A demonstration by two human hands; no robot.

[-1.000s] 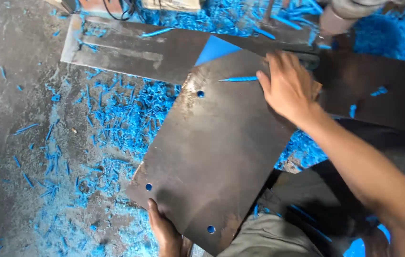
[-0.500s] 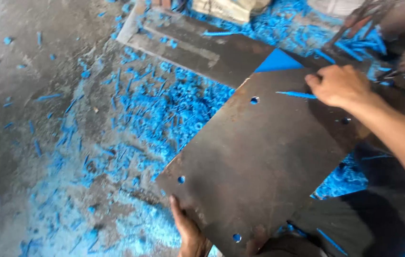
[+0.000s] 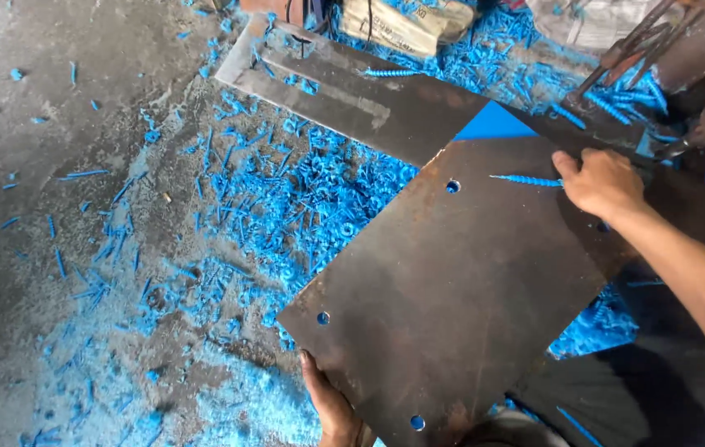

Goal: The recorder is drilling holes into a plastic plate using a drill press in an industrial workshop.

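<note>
Even, bright daylight, soft shadows, slight motion blur throughout.
</note>
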